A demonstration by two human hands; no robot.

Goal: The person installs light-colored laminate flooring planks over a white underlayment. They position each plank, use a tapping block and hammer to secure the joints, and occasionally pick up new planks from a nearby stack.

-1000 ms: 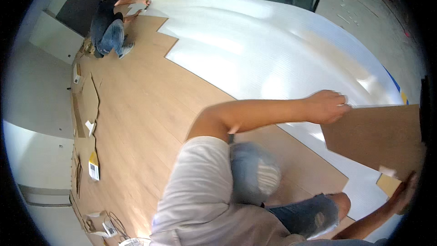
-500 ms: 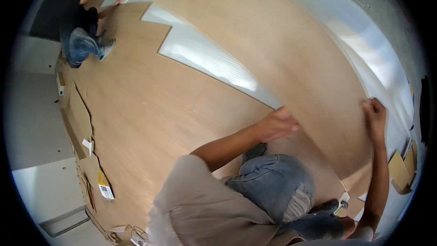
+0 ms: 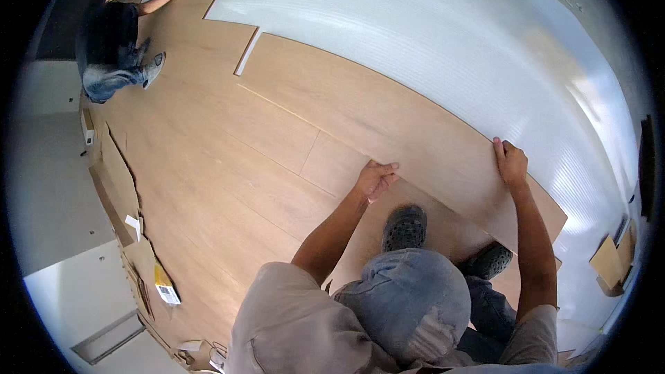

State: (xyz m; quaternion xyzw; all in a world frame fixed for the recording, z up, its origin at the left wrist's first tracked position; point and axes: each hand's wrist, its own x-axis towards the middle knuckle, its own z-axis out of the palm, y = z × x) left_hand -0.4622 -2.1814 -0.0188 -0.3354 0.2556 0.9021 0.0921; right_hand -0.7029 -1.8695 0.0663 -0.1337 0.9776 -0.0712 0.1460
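A long wood-look floor plank [image 3: 409,121] lies low over the floor, slanting from the upper left to the lower right. My left hand [image 3: 377,179] is closed on its near long edge, fingers curled at the seam. On the far long edge, my right hand [image 3: 511,163] grips it with the thumb on top. Between the plank's left end and the laid flooring [image 3: 228,125], a narrow strip of white shows. A thin line runs along the near edge; whether the plank touches the row there I cannot tell.
White ribbed underlay sheeting [image 3: 415,34] spreads beyond the plank. At the upper left a co-worker in dark clothing [image 3: 114,34] crouches, holding a small white object. Torn cardboard [image 3: 118,173] and a yellow-white box [image 3: 166,287] lie along the left wall. Brown pieces [image 3: 609,263] sit at right.
The plank has come down from a raised position across the underlay to lie beside the laid row. Both my hands moved left with it, still holding its edges. My shoes now show below it.
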